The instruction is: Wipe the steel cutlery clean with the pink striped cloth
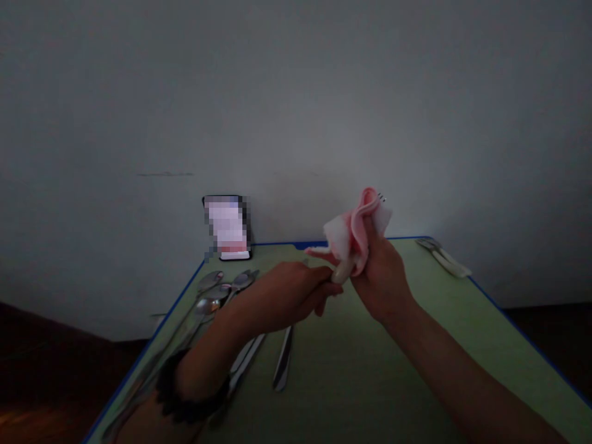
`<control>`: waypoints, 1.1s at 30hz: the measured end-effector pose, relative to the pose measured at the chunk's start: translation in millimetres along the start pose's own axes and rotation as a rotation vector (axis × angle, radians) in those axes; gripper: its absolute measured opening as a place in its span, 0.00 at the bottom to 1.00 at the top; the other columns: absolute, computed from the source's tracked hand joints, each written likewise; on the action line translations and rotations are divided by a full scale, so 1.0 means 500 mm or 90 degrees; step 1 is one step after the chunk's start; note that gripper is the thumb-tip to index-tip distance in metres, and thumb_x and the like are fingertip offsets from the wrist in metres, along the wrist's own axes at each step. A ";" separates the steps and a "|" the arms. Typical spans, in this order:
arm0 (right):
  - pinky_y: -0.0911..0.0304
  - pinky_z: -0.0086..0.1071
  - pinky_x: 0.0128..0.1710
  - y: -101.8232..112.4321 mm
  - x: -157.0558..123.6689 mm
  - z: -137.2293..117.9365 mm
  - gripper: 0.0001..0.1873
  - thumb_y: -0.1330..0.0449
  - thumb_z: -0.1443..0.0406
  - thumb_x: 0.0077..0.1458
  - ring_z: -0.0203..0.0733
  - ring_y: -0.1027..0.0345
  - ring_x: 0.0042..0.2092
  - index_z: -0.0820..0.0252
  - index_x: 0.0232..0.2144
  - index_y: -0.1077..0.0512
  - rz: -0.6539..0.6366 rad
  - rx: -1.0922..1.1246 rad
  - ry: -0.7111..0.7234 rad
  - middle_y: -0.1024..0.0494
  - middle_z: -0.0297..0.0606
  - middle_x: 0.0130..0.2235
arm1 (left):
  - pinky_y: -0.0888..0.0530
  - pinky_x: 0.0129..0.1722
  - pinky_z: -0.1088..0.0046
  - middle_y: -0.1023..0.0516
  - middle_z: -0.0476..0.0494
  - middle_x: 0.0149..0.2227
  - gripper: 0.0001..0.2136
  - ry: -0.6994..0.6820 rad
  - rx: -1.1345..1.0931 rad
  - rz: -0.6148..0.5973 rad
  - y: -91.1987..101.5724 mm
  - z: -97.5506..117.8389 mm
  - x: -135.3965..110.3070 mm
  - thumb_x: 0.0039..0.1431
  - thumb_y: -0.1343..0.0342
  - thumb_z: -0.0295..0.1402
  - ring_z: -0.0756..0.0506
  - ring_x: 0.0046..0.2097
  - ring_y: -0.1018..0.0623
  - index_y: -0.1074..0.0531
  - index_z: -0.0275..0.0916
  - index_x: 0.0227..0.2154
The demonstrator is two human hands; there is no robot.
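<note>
My right hand (385, 274) is closed round a pink and white cloth (359, 234), raised above the far part of the table. The cloth is wrapped about a fork (341, 272). Its tine tips poke out past the top of the cloth, and the pale end of its handle shows below. My left hand (298, 288), with a black band at the wrist, pinches that handle end. Most of the fork is hidden by cloth and fingers. Under my left hand, a table knife (283, 364) lies on the table.
Several spoons (210, 280) and other cutlery lie along the left side of the pale green table (370, 382), partly behind my left arm. A phone (226, 225) leans on the wall at the back left. Pale-handled cutlery (446, 259) rests at the back right edge.
</note>
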State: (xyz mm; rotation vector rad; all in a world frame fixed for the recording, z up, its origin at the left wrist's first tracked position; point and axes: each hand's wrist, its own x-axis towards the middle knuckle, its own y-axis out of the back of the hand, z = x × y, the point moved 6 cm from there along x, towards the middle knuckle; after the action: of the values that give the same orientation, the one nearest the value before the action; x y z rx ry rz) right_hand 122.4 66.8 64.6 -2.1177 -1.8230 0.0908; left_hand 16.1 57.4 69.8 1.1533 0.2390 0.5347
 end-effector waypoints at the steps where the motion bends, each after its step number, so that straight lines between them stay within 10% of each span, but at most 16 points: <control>1: 0.49 0.27 0.16 -0.005 -0.005 0.003 0.24 0.56 0.44 0.52 0.33 0.46 0.19 0.56 0.22 0.39 -0.001 0.007 -0.014 0.40 0.29 0.18 | 0.34 0.30 0.78 0.23 0.49 0.25 0.12 -0.005 0.001 0.006 -0.005 -0.004 0.003 0.63 0.57 0.35 0.51 0.28 0.26 0.31 0.37 0.31; 11: 0.53 0.25 0.18 0.033 0.023 -0.004 0.20 0.47 0.49 0.50 0.30 0.51 0.20 0.59 0.21 0.39 0.000 -0.101 0.029 0.41 0.27 0.20 | 0.35 0.26 0.80 0.26 0.51 0.26 0.13 0.076 -0.076 0.111 0.065 -0.033 -0.018 0.63 0.57 0.38 0.54 0.25 0.28 0.31 0.37 0.32; 17: 0.53 0.24 0.20 -0.011 0.002 -0.012 0.13 0.47 0.60 0.52 0.29 0.48 0.22 0.62 0.21 0.37 -0.266 -0.395 0.045 0.38 0.28 0.20 | 0.36 0.25 0.78 0.31 0.50 0.23 0.20 0.133 -0.060 0.201 0.102 -0.031 -0.038 0.65 0.66 0.41 0.52 0.25 0.31 0.35 0.36 0.26; 22: 0.49 0.25 0.25 -0.040 -0.034 -0.009 0.09 0.48 0.65 0.53 0.30 0.43 0.25 0.63 0.24 0.33 -0.476 -0.588 0.085 0.32 0.30 0.24 | 0.39 0.24 0.78 0.29 0.51 0.22 0.20 0.112 0.023 0.104 0.070 -0.026 -0.020 0.64 0.63 0.40 0.52 0.24 0.31 0.32 0.36 0.24; 33: 0.44 0.25 0.27 0.022 -0.042 -0.039 0.15 0.45 0.55 0.53 0.34 0.38 0.29 0.62 0.33 0.32 -0.662 -0.662 -0.050 0.27 0.34 0.30 | 0.39 0.25 0.78 0.27 0.50 0.22 0.21 0.127 0.084 0.092 0.078 -0.066 -0.032 0.64 0.63 0.39 0.52 0.24 0.30 0.27 0.36 0.28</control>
State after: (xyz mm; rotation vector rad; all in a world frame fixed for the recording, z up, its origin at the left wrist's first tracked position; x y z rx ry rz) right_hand 134.6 41.1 76.1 -1.2228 -3.1647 -1.2476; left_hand -22.8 87.1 90.8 1.2527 0.3692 0.7728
